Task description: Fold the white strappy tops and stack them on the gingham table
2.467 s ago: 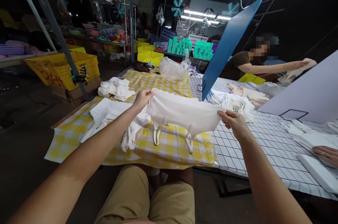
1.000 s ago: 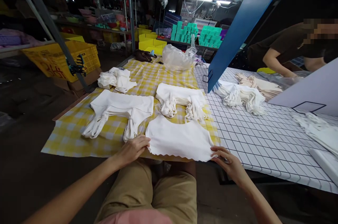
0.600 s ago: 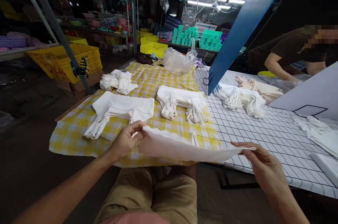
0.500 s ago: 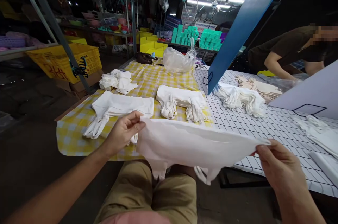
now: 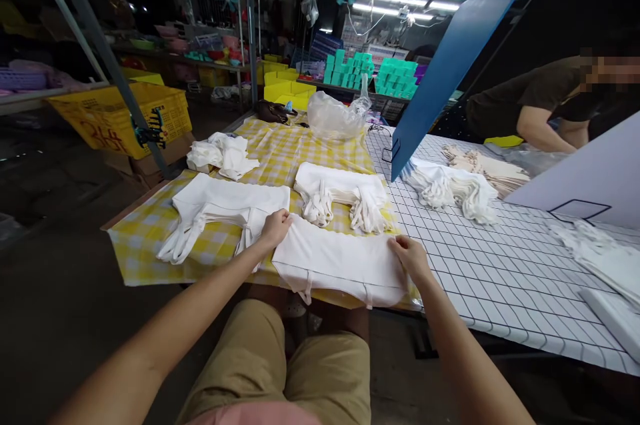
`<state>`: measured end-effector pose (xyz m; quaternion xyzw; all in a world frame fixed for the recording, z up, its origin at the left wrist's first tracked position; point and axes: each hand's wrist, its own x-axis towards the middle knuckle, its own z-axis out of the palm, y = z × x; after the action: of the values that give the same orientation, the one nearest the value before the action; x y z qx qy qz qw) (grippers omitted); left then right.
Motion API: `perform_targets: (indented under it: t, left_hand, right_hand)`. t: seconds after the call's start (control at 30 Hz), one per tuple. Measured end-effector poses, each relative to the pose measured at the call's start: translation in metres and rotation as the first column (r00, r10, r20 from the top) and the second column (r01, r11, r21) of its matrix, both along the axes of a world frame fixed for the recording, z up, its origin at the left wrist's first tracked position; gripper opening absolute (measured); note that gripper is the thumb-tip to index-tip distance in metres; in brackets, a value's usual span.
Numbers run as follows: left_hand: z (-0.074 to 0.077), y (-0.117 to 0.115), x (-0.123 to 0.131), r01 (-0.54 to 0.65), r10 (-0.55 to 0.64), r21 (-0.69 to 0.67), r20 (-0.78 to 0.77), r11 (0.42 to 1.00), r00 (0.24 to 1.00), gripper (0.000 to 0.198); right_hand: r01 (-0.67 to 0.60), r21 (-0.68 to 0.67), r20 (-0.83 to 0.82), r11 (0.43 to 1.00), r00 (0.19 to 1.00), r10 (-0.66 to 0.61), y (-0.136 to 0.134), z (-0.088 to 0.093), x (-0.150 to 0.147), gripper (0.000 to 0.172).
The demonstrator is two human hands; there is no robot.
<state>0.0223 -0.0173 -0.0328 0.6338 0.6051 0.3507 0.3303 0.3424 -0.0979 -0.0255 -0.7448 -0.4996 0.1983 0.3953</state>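
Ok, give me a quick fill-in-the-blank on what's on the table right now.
1. The left hand and right hand grip a white garment lying on the ____ checked cloth.
2. The tilted board over the grid cloth is ____.
3. The clear plastic bag sits at the checked cloth's ____ end.
Missing words: yellow; blue; far.

I'm in a small garment workshop. My long counter [image 5: 500, 278] sits under tube lights [image 5: 400, 8], with a white garment [image 5: 340, 265] at its near edge and stacks of similar white pieces [image 5: 345, 188] near the middle. A yellow crate [image 5: 100, 118] and piled teal boxes [image 5: 380, 75] stand beyond the far edge. A co-worker [image 5: 540, 98] bends over the far right corner.
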Motion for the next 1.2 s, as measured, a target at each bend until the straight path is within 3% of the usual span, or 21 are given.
perform_targets:
  t: [0.17,0.23,0.3,0.37,0.43,0.53,0.67,0.8,0.93,1.1,1.2]
  left_hand:
    - [0.004,0.008,0.000,-0.029,0.034,0.042,-0.118,0.999,0.992,0.008]
    - [0.004,0.003,0.004,0.001,0.026,0.118,-0.219,0.993,0.975,0.015]
    - [0.004,-0.007,0.011,0.090,0.016,0.273,-0.364,0.958,0.931,0.028]
    - [0.003,-0.019,0.021,0.241,-0.015,0.408,-0.485,0.881,0.874,0.035]
    - [0.001,-0.032,0.034,0.401,-0.113,0.447,-0.544,0.800,0.832,0.036]
    - [-0.005,-0.047,0.058,0.614,-0.340,0.393,-0.573,0.684,0.746,0.034]
    - [-0.013,-0.064,0.091,0.750,-0.565,0.285,-0.513,0.597,0.646,0.030]
    - [-0.019,-0.075,0.108,0.774,-0.641,0.232,-0.449,0.590,0.623,0.024]
    - [-0.023,-0.076,0.110,0.767,-0.649,0.222,-0.423,0.602,0.632,0.025]
    - [-0.022,-0.074,0.107,0.754,-0.678,0.180,-0.345,0.631,0.649,0.028]
    - [-0.017,-0.080,0.101,0.712,-0.644,0.158,-0.326,0.684,0.691,0.034]
  right_hand:
    - [0.067,0.007,0.081,0.998,0.994,-0.067,0.015,-0.002,0.000,0.022]
    - [0.104,0.022,0.107,0.994,0.989,-0.106,0.018,-0.002,-0.003,0.018]
    - [0.140,0.043,0.129,0.989,0.981,-0.145,0.013,-0.003,-0.009,0.019]
    - [0.136,0.072,0.146,0.988,0.979,-0.145,-0.002,-0.004,-0.018,0.023]
    - [0.081,0.119,0.153,0.990,0.983,-0.099,-0.028,-0.006,-0.031,0.024]
    - [0.022,0.152,0.139,0.988,0.989,-0.044,-0.072,-0.017,-0.055,0.024]
    - [-0.033,0.099,0.238,0.995,0.971,0.008,-0.111,-0.040,-0.083,0.027]
    - [-0.059,0.053,0.491,0.997,0.871,0.025,-0.115,-0.053,-0.097,0.023]
    - [-0.050,0.030,0.614,0.998,0.789,0.022,-0.111,-0.051,-0.100,0.025]
    - [-0.083,0.069,0.565,0.994,0.825,0.029,-0.112,-0.044,-0.087,0.020]
    - [-0.141,0.123,0.510,0.982,0.858,0.059,-0.108,-0.042,-0.079,0.016]
